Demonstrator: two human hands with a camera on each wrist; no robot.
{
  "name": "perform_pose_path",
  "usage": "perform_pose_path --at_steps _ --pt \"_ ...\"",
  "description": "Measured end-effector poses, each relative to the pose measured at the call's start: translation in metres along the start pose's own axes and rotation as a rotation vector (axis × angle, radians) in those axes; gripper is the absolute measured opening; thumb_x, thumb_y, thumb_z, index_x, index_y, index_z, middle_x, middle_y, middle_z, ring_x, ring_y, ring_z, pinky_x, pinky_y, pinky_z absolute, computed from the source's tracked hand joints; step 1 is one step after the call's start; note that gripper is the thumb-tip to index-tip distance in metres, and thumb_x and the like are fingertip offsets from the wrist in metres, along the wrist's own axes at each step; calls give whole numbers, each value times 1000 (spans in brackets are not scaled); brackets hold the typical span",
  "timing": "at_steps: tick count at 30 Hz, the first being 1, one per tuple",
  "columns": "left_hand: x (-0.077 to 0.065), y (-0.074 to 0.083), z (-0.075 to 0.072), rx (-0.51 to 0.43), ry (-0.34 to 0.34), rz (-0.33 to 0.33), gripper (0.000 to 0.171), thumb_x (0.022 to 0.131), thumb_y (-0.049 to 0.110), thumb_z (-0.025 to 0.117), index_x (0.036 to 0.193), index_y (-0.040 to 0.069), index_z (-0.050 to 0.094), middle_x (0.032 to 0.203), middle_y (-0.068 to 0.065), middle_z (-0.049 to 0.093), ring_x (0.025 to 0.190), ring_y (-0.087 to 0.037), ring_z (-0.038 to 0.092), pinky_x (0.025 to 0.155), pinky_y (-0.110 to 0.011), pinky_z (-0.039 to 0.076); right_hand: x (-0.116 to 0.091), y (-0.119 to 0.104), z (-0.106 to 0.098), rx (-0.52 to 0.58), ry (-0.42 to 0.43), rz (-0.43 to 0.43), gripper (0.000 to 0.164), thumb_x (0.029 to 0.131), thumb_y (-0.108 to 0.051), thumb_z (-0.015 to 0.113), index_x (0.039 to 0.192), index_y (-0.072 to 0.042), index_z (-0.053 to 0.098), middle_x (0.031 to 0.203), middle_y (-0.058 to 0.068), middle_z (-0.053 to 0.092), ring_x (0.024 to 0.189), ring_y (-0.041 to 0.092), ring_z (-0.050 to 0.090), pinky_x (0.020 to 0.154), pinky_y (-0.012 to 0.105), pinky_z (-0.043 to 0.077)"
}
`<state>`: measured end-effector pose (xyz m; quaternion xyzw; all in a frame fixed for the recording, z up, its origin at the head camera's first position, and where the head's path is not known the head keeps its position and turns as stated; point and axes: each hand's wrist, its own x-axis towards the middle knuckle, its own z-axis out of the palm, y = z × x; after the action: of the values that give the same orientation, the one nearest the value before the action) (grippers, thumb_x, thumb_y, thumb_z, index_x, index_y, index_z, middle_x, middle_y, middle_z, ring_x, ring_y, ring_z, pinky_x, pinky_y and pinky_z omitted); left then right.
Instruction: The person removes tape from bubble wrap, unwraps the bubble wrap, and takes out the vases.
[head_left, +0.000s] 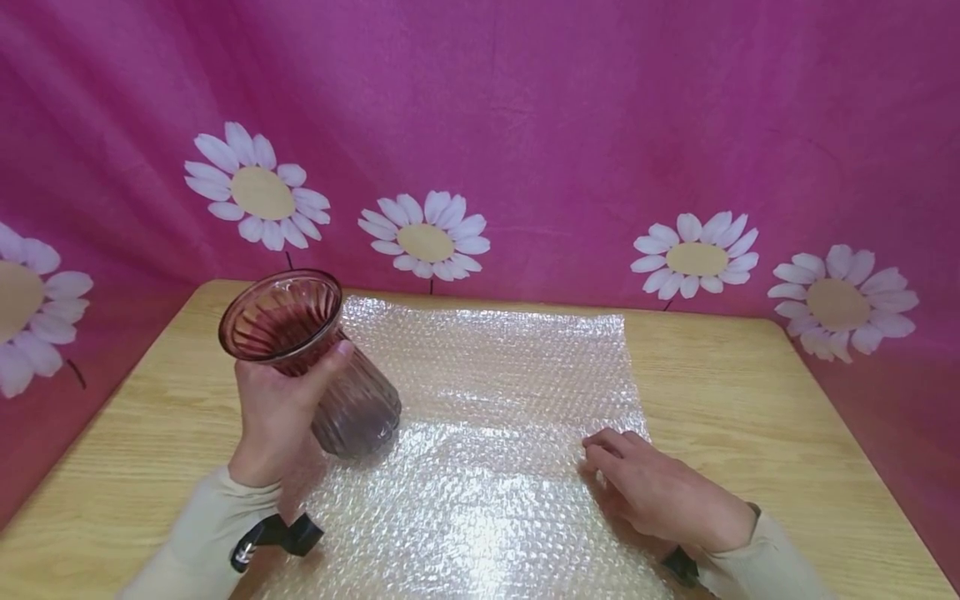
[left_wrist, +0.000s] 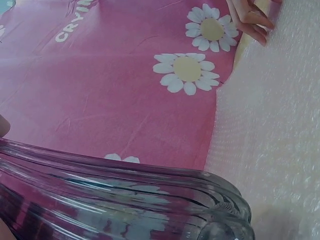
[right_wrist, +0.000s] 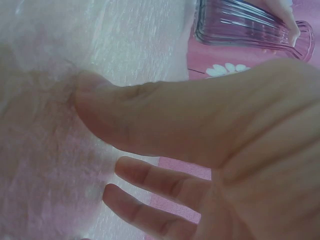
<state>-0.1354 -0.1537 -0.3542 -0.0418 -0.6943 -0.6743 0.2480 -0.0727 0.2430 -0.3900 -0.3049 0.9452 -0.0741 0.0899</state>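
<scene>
My left hand [head_left: 273,417] grips a ribbed glass vase [head_left: 356,408] around its neck, thumb along the near side. Reddish at its flared rim and greyish at the base, the vase leans with its mouth up and to the left. Its ribbed lower body and base fill the bottom of the left wrist view. Under it a sheet of bubble wrap [head_left: 487,475] lies spread on the table. At the sheet's right side is my right hand [head_left: 667,487], fingers loosely bent. In the right wrist view its thumb and fingertips are at the wrap, holding nothing I can make out.
The wooden table [head_left: 757,417] shows on both sides of the wrap. A magenta cloth [head_left: 540,150] printed with white daisies hangs behind the table and along both sides. Dark straps [head_left: 273,533] sit on the wrists over light sleeves.
</scene>
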Motion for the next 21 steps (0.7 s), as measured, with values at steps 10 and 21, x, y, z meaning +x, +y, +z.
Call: perform_pose_path --at_steps 10,21 --pt "2 -2 -3 -35 15 2 55 82 -6 81 129 14 61 107 5 75 95 -6 70 85 -16 57 0 0 -1 7 -21 16 39 89 -8 77 125 -15 65 135 6 62 119 24 59 98 45 60" --pt "6 -4 -5 -19 29 11 53 81 -6 81 126 15 64 104 7 76 91 -5 70 82 -15 56 0 0 0 -14 2 6 34 90 -6 74 121 -16 65 134 5 62 117 24 59 97 44 60"
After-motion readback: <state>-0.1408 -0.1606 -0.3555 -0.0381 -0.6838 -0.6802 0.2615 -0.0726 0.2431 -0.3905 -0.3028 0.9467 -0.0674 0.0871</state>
